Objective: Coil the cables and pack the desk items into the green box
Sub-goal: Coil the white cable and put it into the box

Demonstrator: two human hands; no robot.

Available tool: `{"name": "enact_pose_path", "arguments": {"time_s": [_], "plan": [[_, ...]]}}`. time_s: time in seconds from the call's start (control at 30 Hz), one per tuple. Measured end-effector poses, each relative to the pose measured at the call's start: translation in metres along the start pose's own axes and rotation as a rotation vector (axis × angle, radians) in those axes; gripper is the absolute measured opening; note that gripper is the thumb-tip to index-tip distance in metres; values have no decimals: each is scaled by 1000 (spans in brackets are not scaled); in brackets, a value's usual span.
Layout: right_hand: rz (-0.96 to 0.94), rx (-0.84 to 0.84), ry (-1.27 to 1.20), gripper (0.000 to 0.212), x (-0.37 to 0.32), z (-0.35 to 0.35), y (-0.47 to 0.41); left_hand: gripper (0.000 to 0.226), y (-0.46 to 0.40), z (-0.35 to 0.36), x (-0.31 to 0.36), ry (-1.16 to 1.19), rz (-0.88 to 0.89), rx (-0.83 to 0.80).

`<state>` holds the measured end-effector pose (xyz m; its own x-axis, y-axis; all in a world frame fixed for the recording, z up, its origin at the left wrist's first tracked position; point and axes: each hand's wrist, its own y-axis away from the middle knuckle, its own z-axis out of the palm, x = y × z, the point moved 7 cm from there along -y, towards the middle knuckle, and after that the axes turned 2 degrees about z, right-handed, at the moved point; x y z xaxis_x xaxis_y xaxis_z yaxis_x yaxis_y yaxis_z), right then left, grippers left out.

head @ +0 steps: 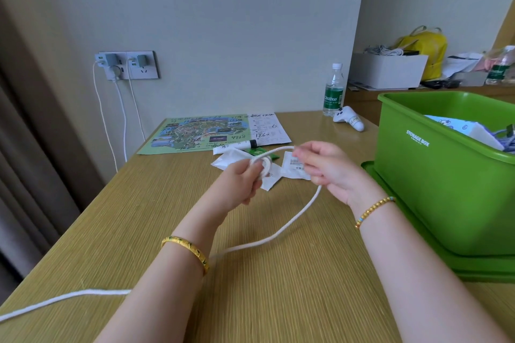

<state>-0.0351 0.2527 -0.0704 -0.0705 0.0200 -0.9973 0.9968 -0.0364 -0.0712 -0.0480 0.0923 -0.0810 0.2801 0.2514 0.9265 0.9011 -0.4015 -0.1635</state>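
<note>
Just left of the green box [434, 175], the left hand [239, 184] grips a small coil of white cable [289, 224] while the right hand [326, 172] pinches its next loop.

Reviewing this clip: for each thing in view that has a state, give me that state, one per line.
white cable: partly coiled, small loops at the left hand, long tail loose on the desk.
left hand: grips the coil.
right hand: pinches the cable.
green box: open, already holding items.
green lid: off, lying under the box.
water bottle: upright, capped.
tube: capped, lying flat.
wall chargers: plugged in.
</note>
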Motion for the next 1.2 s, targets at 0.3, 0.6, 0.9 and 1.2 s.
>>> {"name": "enact_pose_path", "arguments": {"time_s": [0.3,0.6,0.9,1.2], "plan": [[52,193,-39,15,4,-24,-1,27,6,12,8,355,40,-198],[261,-375,317,32,29,43,16,32,-5,-22,-14,862,-57,276],[297,-496,469,34,40,69,23,28,-5,-18,-12,662,-76,367],[290,-267,346,24,27,40,15,25,-4,-51,-16,316,-67,539]]}}
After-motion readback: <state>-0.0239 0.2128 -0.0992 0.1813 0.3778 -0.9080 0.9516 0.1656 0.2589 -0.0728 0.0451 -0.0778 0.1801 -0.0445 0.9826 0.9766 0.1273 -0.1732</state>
